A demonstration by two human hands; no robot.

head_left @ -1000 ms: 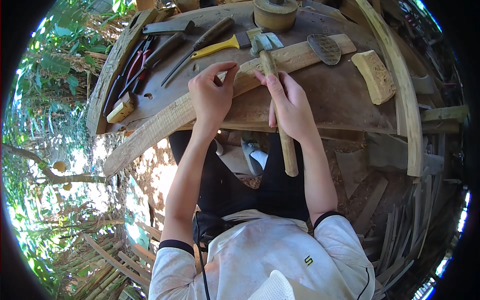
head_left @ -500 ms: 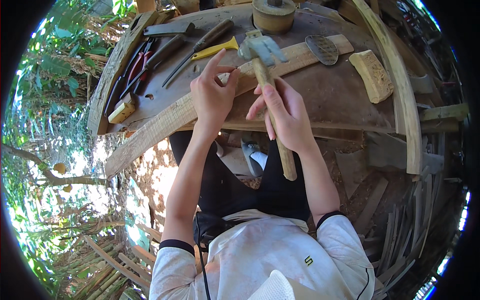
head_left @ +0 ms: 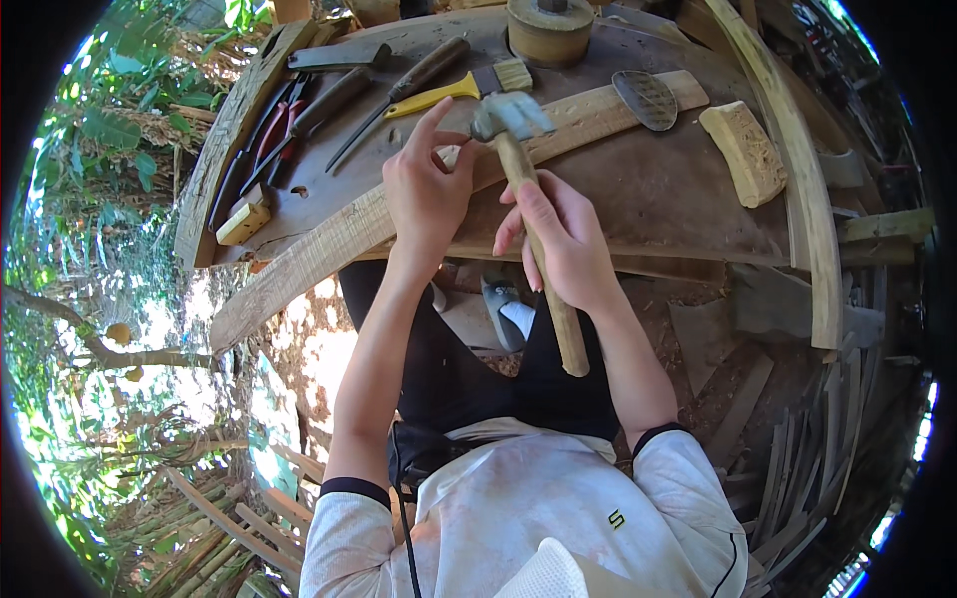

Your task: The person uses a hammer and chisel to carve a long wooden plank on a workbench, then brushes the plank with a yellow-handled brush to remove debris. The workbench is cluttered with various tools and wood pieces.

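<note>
My right hand (head_left: 570,237) is wrapped around the wooden handle of a claw hammer (head_left: 518,169). The hammer's metal head hangs over a long pale wooden board (head_left: 317,247), just right of my left fingertips. Above that same board, my left hand (head_left: 429,194) has thumb and a finger brought together in a pinch, with another finger pointing up. Whatever sits in the pinch is too small or hidden to make out. Beyond the hammer head lies a yellow-handled paintbrush (head_left: 431,98).
On the brown worktable (head_left: 638,189) lie chisel-like tools (head_left: 424,68), red-handled pliers (head_left: 277,135), a small wood block (head_left: 242,221), an oval plate (head_left: 645,100) and a rough wood chunk (head_left: 745,154). A round wooden piece (head_left: 548,32) stands at the back. A curved strip (head_left: 797,169) borders the right.
The hammer has shifted slightly left and down with my right hand, uncovering the paintbrush's bristles. My left hand stays nearly in place, still pinched.
</note>
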